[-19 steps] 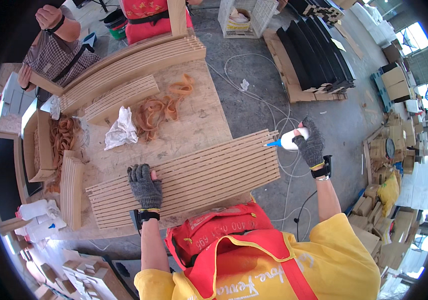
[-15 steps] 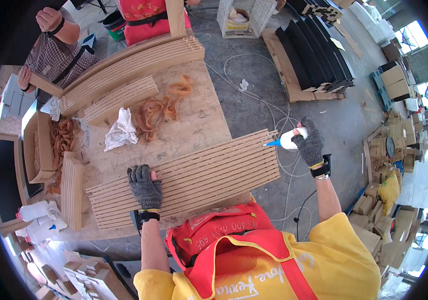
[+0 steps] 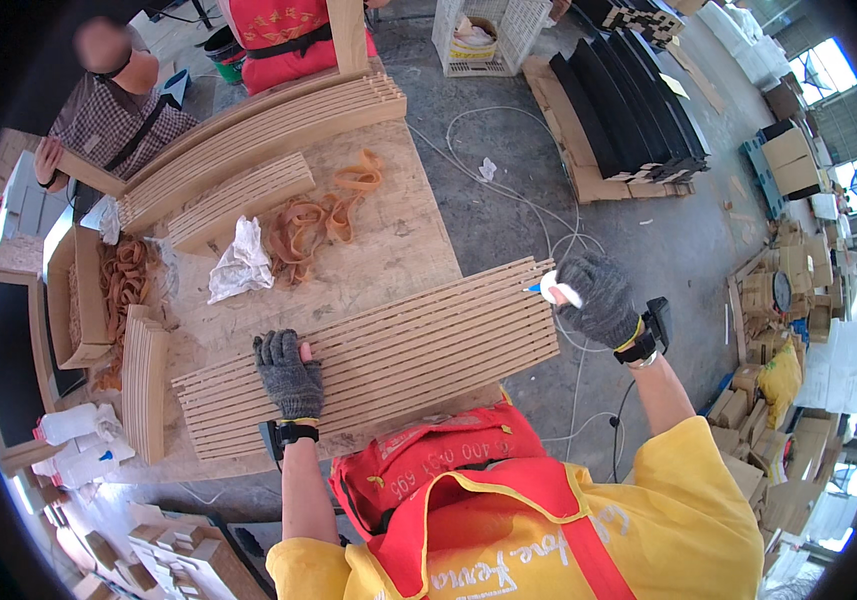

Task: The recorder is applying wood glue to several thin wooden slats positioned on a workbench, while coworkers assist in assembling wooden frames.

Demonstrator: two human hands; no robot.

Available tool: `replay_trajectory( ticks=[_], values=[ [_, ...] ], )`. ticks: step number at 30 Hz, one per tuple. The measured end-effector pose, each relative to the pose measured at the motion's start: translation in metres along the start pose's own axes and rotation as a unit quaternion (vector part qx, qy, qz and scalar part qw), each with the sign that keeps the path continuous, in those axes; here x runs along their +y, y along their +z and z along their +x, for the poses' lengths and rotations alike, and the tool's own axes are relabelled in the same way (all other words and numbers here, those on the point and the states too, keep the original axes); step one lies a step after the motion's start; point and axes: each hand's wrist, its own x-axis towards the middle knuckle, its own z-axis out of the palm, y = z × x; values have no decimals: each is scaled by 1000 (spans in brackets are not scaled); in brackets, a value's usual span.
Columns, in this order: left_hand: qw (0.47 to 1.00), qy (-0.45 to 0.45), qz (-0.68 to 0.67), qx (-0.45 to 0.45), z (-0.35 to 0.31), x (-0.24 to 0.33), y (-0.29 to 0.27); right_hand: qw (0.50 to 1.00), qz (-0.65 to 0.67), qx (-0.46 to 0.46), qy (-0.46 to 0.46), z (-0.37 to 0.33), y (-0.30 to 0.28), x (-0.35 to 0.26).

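Evidently, a white bottle with a slim blue nozzle [image 3: 570,293] pointed left

The hands were well apart. The right hand [image 3: 596,298], in a grey knitted glove, was wrapped around the bottle at the right end of a panel of pale wooden slats [image 3: 428,350], hiding most of it; whether its tip touched wood was hard to tell. The slats' long axis slanted from lower left to upper right. The left hand [image 3: 289,375], likewise gloved, lay palm down on their left part. Around them on the plywood table [image 3: 403,225] were three more pale slatted wooden bundles [image 3: 144,385], one crumpled white sheet [image 3: 241,262] and one loose heap of orange-brown bands [image 3: 293,240].
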Motion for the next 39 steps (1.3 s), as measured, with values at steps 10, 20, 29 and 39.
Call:
replay_trajectory(
  ticks=[10, 20, 29, 39],
  values=[
    [1000, 7, -1, 4, 0, 1, -2, 987, -36, -56, -149, -7, 7, -8],
    [1000, 1, 1, 10, 0, 0, 4, 921, 130, 140, 339, -35, 20, 83],
    [1000, -5, 0, 0, -2, -2, 3, 941, 94, 145, 292, -24, 13, 67],
    [1000, 1, -6, 5, 3, 0, -2, 946, 78, 120, 292, -9, 2, 41]
  ],
)
